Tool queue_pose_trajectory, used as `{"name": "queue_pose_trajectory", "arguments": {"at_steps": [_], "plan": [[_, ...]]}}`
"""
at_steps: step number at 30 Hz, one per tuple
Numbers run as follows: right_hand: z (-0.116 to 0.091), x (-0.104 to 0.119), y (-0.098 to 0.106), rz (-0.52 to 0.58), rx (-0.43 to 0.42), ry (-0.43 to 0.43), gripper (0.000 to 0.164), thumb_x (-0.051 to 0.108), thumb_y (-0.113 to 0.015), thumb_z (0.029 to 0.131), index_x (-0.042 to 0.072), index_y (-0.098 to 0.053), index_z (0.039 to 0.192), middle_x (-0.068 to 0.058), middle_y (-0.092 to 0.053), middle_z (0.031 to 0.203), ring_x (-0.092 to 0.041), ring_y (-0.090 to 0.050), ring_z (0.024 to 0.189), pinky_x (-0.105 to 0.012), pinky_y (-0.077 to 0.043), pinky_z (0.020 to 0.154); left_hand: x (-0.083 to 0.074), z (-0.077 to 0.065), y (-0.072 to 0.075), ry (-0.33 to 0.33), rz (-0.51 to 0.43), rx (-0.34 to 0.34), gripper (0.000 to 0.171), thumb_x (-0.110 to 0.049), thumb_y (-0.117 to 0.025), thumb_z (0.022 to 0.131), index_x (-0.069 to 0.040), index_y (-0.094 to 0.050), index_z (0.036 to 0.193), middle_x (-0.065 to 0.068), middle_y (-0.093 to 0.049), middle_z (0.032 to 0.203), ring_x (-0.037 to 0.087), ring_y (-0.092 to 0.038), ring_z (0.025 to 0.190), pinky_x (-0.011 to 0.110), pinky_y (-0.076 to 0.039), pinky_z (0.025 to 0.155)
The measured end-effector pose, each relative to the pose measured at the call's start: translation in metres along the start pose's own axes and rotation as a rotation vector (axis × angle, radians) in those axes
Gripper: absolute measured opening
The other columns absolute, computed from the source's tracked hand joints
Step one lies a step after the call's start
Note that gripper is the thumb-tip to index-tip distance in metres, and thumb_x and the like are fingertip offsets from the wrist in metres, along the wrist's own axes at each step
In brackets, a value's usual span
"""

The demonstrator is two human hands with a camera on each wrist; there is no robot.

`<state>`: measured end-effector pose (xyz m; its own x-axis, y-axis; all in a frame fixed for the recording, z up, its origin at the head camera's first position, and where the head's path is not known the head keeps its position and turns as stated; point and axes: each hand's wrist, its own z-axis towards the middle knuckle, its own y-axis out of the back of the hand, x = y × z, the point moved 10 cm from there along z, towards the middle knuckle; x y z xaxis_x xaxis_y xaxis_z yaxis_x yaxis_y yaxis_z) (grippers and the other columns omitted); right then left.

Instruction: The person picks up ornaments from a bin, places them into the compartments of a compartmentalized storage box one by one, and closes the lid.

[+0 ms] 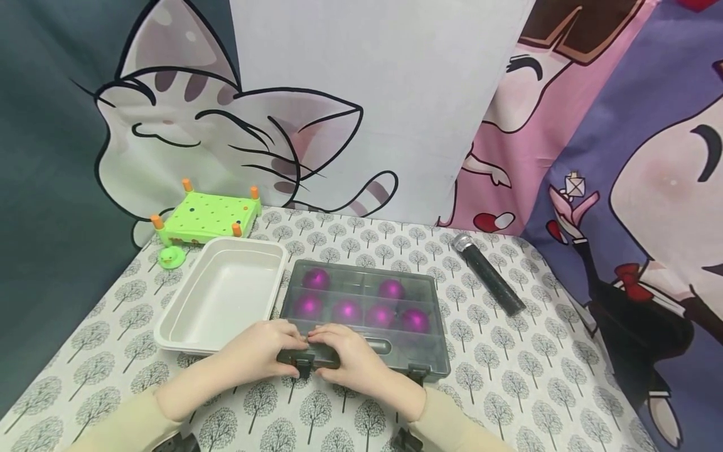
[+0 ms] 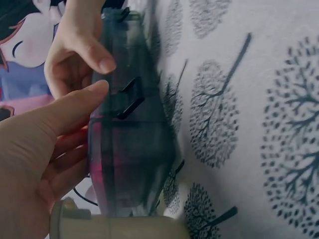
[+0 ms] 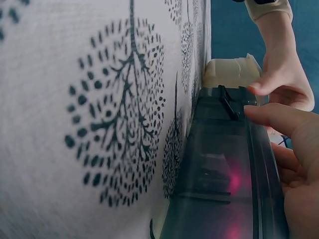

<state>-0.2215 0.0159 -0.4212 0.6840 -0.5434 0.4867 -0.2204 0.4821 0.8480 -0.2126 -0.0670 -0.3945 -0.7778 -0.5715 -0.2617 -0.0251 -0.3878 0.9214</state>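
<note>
A clear grey plastic organizer box (image 1: 407, 350) lies on the table, with several shiny purple balls (image 1: 415, 320) showing through its lid. My left hand (image 1: 261, 346) grips its front edge near the left corner, fingers over the lid and thumb low on the front. Just to the right, my right hand (image 1: 353, 356) holds the same edge in a like way. Between the two thumbs is a black latch (image 1: 304, 365), which sticks out from the box front in the left wrist view. A second latch (image 1: 418, 371) sits near the front right corner.
Left of the box stands a white plastic tub (image 1: 226, 295). Behind it are a green toy table with orange pegs (image 1: 211, 213) and a small green duck (image 1: 171, 257). A black microphone (image 1: 490, 276) lies to the right. Printed curtains hang behind the tree-patterned tablecloth (image 1: 316, 411).
</note>
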Motion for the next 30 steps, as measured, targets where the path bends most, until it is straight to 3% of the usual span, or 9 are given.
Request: {"name": "queue_pose_trajectory", "arguments": {"at_steps": [7, 11, 17, 20, 25, 30], "plan": [[-0.001, -0.001, 0.001, -0.042, -0.020, -0.013, 0.052, 0.017, -0.081, 0.075, 0.008, -0.064, 0.123, -0.006, -0.063, 0.130, -0.022, -0.057, 0.125, -0.043, -0.043, 0.110, -0.009, -0.002, -0.005, -0.013, 0.146, -0.056, 0.049, -0.030, -0.090, 0.057, -0.009, -0.074, 0.098, -0.005, -0.064, 0.088, 0.009, -0.059, 0.080, 0.024, -0.057, 0.072], [-0.001, -0.002, 0.000, -0.054, -0.027, -0.022, 0.053, 0.018, -0.082, 0.074, 0.008, -0.064, 0.122, -0.006, -0.064, 0.130, -0.022, -0.057, 0.125, -0.042, -0.043, 0.110, -0.013, -0.002, -0.013, -0.030, 0.230, -0.088, 0.053, -0.029, -0.092, 0.049, -0.011, -0.065, 0.092, -0.006, -0.056, 0.088, 0.009, -0.054, 0.079, 0.023, -0.058, 0.068], [0.000, -0.005, 0.000, -0.037, -0.041, -0.019, 0.055, 0.018, -0.084, 0.070, 0.008, -0.064, 0.121, -0.006, -0.065, 0.128, -0.021, -0.058, 0.123, -0.041, -0.045, 0.109, -0.018, 0.000, -0.015, -0.072, 0.336, -0.192, 0.056, -0.021, -0.089, 0.046, -0.011, -0.056, 0.090, -0.002, -0.055, 0.089, 0.012, -0.055, 0.079, 0.025, -0.058, 0.062], [0.000, -0.005, -0.001, -0.039, -0.040, -0.013, 0.055, 0.018, -0.083, 0.071, 0.008, -0.064, 0.121, -0.006, -0.065, 0.128, -0.021, -0.058, 0.123, -0.041, -0.045, 0.108, -0.018, -0.001, -0.013, -0.062, 0.324, -0.202, 0.051, -0.019, -0.087, 0.047, -0.012, -0.057, 0.088, -0.003, -0.055, 0.087, 0.011, -0.055, 0.078, 0.025, -0.058, 0.063], [0.000, -0.005, -0.001, -0.009, -0.037, -0.010, 0.053, 0.017, -0.083, 0.072, 0.008, -0.065, 0.121, -0.006, -0.065, 0.128, -0.022, -0.058, 0.123, -0.040, -0.045, 0.108, -0.013, -0.003, -0.011, -0.003, 0.216, -0.135, 0.050, -0.022, -0.089, 0.048, -0.014, -0.061, 0.089, -0.007, -0.056, 0.086, 0.009, -0.055, 0.078, 0.024, -0.058, 0.068], [-0.001, -0.005, -0.001, 0.007, -0.032, -0.018, 0.052, 0.016, -0.082, 0.072, 0.008, -0.065, 0.121, -0.006, -0.065, 0.129, -0.022, -0.058, 0.123, -0.041, -0.045, 0.108, -0.006, -0.005, -0.007, 0.059, 0.111, -0.116, 0.043, -0.023, -0.089, 0.053, -0.013, -0.072, 0.091, -0.008, -0.064, 0.085, 0.008, -0.060, 0.076, 0.026, -0.058, 0.071]]}}
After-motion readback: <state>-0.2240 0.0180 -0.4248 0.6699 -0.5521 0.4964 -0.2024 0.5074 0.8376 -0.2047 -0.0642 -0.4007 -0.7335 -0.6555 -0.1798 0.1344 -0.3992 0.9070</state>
